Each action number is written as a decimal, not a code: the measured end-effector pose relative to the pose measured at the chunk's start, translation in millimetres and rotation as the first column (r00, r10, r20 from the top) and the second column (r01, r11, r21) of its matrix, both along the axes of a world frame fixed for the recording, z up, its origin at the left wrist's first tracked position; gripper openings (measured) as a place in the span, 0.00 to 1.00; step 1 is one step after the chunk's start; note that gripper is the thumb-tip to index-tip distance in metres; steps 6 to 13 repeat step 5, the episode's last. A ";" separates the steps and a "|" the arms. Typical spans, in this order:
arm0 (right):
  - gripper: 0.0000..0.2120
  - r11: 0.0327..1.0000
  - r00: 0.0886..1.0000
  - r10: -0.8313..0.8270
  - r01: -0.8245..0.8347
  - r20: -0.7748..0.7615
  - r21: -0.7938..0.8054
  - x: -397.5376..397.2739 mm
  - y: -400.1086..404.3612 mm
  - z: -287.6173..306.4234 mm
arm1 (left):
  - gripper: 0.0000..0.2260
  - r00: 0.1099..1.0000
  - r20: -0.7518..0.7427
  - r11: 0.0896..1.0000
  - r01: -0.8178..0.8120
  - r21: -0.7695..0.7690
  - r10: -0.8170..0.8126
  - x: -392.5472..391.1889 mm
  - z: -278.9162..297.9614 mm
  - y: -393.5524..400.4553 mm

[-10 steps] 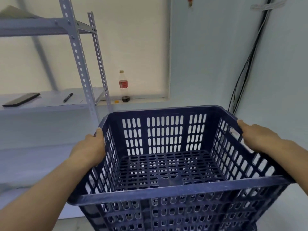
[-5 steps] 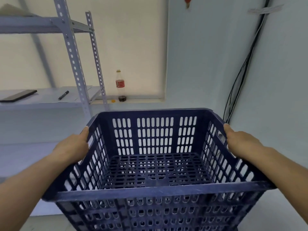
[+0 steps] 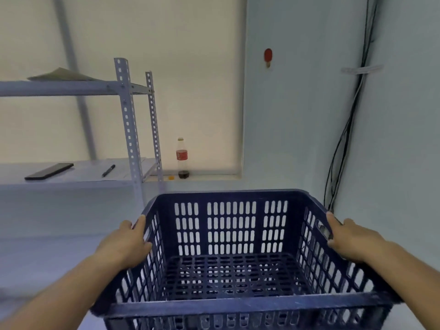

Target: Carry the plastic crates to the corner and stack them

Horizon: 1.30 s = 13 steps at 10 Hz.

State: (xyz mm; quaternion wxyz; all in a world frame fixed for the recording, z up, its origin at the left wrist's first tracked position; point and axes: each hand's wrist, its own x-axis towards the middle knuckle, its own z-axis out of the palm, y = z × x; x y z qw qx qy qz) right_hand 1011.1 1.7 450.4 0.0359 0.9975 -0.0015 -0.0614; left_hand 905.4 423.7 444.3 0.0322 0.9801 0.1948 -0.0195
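I hold a dark blue slotted plastic crate (image 3: pixel 231 225) in front of me, open side up and empty. My left hand (image 3: pixel 126 244) grips its left rim and wall. On the opposite side my right hand (image 3: pixel 350 236) grips the right rim at the handle slot. The crate's bottom edge runs out of the frame, so what is beneath it stays hidden. The room corner lies straight ahead to the right, where two pale walls meet.
A grey slotted-steel shelf rack (image 3: pixel 133 144) stands at the left with a phone (image 3: pixel 48 171) and a pen (image 3: pixel 108 170) on it. A cola bottle (image 3: pixel 182 158) stands on the window ledge. Black cables (image 3: pixel 342 144) hang down the right wall.
The view has tilted upward, so the crate sits lower in the frame and more of the wall and rack shows. Both hands keep their grip on the crate's sides.
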 end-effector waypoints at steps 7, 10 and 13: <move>0.30 0.891 0.897 -0.067 -0.143 0.436 0.431 -41.9 -0.9 11.3 | 0.32 0.967 0.167 0.973 0.163 0.163 -0.190 -15.4 11.8 -36.5; 0.30 0.891 0.897 -0.067 -0.143 0.436 0.431 -41.9 -0.9 11.3 | 0.32 0.967 0.167 0.973 0.163 0.163 -0.190 -15.4 11.8 -36.5; 0.30 0.891 0.897 -0.067 -0.143 0.436 0.431 -41.9 -0.9 11.3 | 0.32 0.967 0.167 0.973 0.163 0.163 -0.190 -15.4 11.8 -36.5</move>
